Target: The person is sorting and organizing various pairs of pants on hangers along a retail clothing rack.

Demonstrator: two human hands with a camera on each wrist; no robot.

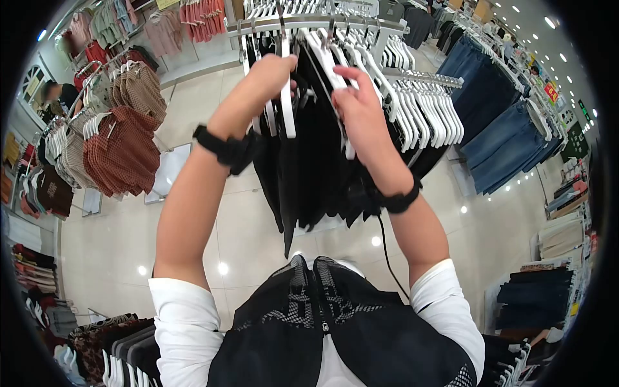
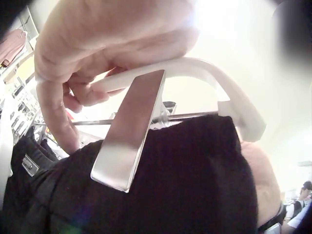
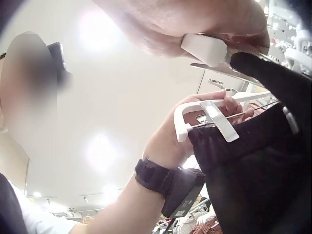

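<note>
My left hand [image 1: 274,74] grips a white clip hanger [image 1: 287,109] near the rail, fingers curled over its top bar. In the left wrist view, a metal clip [image 2: 129,131] on that hanger overlaps the waistband of a black garment [image 2: 195,161]. To the right, my right hand [image 1: 362,113] holds another white hanger [image 1: 320,61], with thumb and fingers around its arm. The right wrist view shows a white hanger end [image 3: 204,49] sticking out beneath the palm. Black garments [image 1: 309,161] hang below and between both hands; part of the fingers is hidden behind the hangers.
A metal rail [image 1: 309,23] carries the hangers, with several more white hangers [image 1: 429,116] at right. Checked garments [image 1: 122,151] hang on a rack at left, jeans [image 1: 503,151] at right. A cable [image 1: 387,251] runs down from my right wrist.
</note>
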